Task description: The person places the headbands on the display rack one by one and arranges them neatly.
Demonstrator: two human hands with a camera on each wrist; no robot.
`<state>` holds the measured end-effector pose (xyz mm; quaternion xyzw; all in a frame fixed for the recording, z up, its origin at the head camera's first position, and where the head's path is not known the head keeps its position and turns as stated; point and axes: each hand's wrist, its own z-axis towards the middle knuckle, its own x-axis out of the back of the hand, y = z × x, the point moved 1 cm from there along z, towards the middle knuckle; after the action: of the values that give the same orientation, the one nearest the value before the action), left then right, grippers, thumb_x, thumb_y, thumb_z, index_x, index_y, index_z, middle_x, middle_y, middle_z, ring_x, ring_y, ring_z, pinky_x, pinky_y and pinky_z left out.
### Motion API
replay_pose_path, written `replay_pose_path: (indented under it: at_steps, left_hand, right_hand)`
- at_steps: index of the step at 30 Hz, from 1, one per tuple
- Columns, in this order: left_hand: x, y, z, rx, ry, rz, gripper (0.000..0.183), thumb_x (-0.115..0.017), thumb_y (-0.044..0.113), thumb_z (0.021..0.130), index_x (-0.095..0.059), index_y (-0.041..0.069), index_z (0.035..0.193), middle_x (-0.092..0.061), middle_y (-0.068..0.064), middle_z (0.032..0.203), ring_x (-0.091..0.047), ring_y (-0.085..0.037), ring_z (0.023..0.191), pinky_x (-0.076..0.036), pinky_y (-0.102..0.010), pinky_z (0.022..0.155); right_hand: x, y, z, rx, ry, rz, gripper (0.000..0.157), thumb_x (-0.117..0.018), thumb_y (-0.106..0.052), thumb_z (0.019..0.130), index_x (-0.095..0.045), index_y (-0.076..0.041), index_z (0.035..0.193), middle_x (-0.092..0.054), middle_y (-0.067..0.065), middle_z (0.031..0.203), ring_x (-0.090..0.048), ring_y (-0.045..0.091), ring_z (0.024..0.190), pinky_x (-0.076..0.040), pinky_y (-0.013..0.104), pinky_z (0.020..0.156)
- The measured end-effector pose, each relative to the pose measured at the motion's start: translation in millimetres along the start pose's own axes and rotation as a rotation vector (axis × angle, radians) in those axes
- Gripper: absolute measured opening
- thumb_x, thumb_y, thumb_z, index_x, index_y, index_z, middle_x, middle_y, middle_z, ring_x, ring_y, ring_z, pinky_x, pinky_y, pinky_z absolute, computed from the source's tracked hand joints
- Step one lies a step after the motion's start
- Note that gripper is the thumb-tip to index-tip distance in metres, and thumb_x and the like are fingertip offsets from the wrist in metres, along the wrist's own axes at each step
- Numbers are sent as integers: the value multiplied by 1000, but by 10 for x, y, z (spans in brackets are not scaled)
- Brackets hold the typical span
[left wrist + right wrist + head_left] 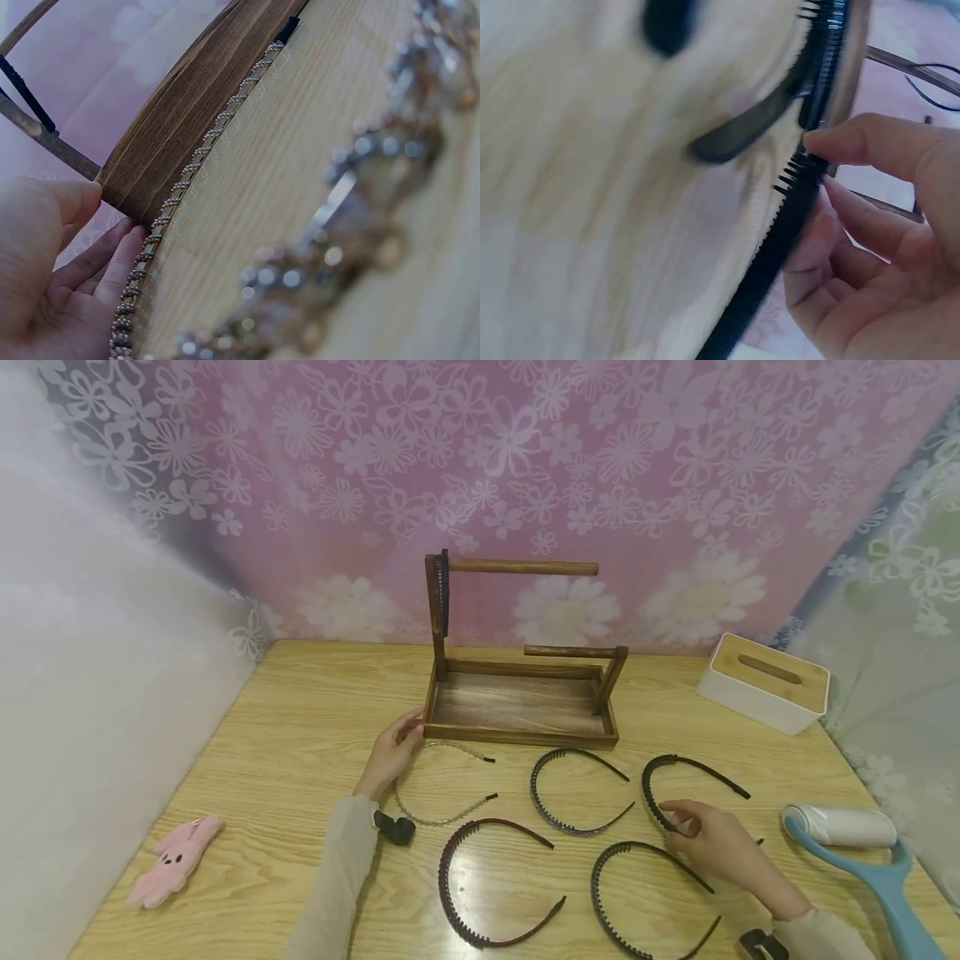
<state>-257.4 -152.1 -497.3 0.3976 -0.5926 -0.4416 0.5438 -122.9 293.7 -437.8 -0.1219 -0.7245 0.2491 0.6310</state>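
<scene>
My left hand [392,753] grips the front left corner of a brown wooden rack [517,739], its thumb on the wood [180,112] in the left wrist view. Just below that hand lies a clear beaded headband [442,821]. With thumb and fingertips, my right hand [708,842] pinches the toothed band of a black headband [757,292] at the right of the table; its lower end is partly hidden behind the hand. One dark headband [442,602] hangs at the post end of the rack's upper bar [525,566].
Between the hands lie a bluish headband [536,793], a dark red one [444,877] and another dark one [597,893]. A tissue box [757,697] stands back right, a lint roller [847,827] front right. A pink plush toy [174,863] lies at left.
</scene>
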Motion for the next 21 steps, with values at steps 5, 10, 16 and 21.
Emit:
replay_pose_path:
  at_steps: [5,10,16,21]
  left_hand:
    - [24,207,-107,-4,-21,0,43,-47,14,104,-44,4,146,-54,-24,136,-53,-35,123,-43,-44,104]
    - [27,258,-144,-16,-28,0,43,-47,14,104,-43,4,146,-54,-24,136,-52,-36,125,-42,-47,106]
    - [-3,-10,-1,-37,-3,-11,42,-49,19,103,-47,12,145,-57,-19,134,-54,-32,122,-43,-45,104]
    - [-4,-12,-2,-41,13,6,41,-48,18,104,-48,12,144,-58,-19,132,-56,-31,118,-45,-39,99]
  right_hand:
    - [92,-73,29,8,92,78,38,-69,-5,86,-64,6,121,-69,10,95,-50,-5,67,-40,22,48]
    - [220,-141,93,-53,129,177,40,-66,-16,92,-61,3,128,-66,11,103,-49,-9,75,-40,24,51]
    - [344,-215,211,-160,130,312,55,-59,-34,98,-50,-2,141,-57,-21,102,-48,-15,86,-45,22,70]
    - [395,-244,325,-178,145,504,64,-55,-37,100,-37,1,148,-51,-31,103,-49,-19,92,-48,14,77]
